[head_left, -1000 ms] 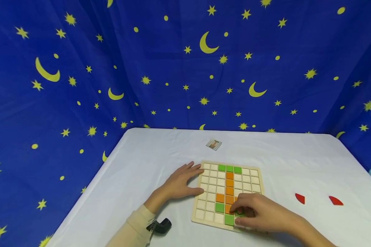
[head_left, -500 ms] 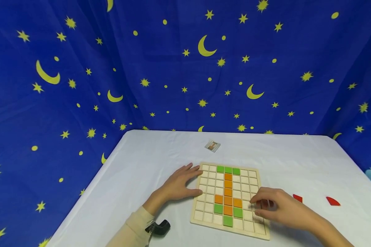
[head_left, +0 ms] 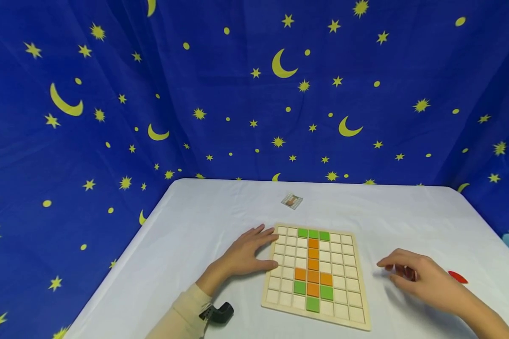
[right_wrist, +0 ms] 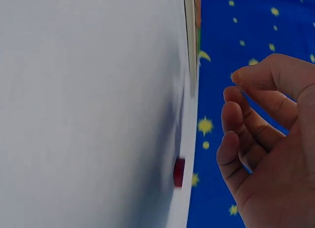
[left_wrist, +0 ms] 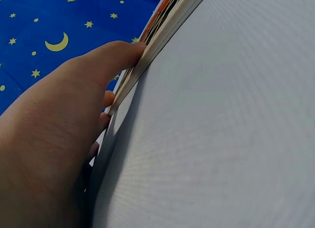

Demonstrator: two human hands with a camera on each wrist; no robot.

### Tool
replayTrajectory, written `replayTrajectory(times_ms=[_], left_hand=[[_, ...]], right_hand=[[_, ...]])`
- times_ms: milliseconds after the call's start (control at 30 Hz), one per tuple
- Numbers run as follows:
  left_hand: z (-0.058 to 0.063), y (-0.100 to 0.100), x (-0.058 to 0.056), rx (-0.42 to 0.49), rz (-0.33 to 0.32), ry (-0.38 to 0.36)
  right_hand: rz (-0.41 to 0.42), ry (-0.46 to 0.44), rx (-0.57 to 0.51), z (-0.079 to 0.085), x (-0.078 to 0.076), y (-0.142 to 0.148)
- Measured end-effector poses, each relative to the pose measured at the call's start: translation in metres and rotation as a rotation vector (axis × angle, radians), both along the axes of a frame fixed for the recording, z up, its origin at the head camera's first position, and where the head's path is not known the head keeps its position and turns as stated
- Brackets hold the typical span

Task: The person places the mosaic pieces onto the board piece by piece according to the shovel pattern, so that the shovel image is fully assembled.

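A square wooden board (head_left: 358, 325) lies on the table, its grid holding cream tiles, a column of orange tiles (head_left: 313, 254) and green tiles (head_left: 313, 304) at both ends. My left hand (head_left: 243, 254) rests at the board's left edge with fingers spread, thumb and fingertips touching the rim, as the left wrist view shows too. To the right of the board, over the table, is my right hand (head_left: 424, 278); its fingers bend loosely and hold nothing. One red quarter-round piece (head_left: 458, 277) shows just beyond that hand. A red piece (right_wrist: 179, 173) also appears in the right wrist view.
A small card with a printed grid pattern (head_left: 292, 201) lies behind the board. White cloth covers the table (head_left: 220, 207). A blue curtain with moons and stars (head_left: 237, 94) encloses the back and sides. A black wrist device (head_left: 221, 313) sits at my left sleeve (head_left: 186, 308).
My right hand has moved right, off the board's lower tiles and out past its right edge, uncovering orange and green tiles. It now hides one red piece. My left hand stays at the edge.
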State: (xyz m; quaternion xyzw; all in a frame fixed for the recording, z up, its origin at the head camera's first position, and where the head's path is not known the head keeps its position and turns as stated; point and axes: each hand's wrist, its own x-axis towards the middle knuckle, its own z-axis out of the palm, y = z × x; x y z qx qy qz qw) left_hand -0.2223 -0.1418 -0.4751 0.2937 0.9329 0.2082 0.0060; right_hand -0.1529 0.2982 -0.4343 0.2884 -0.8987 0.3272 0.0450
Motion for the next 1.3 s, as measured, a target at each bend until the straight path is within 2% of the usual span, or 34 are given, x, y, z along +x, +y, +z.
replayTrajectory(times_ms=[200,500,700,933,1300], left_hand=[[0.000,-0.001,0.000,0.008,-0.008,0.003],[-0.004,-0.001,-0.002,0.000,-0.004,0.000],[-0.003,-0.001,-0.002,0.000,-0.004,-0.006],[-0.002,-0.001,-0.002,0.001,-0.005,-0.012],[-0.003,-0.001,-0.002,-0.002,-0.007,-0.006]], right_hand=[[-0.076,-0.005,-0.029,-0.004,-0.002,0.022],[-0.226,-0.034,0.053,-0.006,-0.004,0.046],[-0.291,-0.058,0.122,-0.013,-0.005,0.063],[-0.328,-0.151,0.215,-0.022,-0.006,0.071],[-0.287,-0.204,0.194,-0.024,-0.008,0.062]])
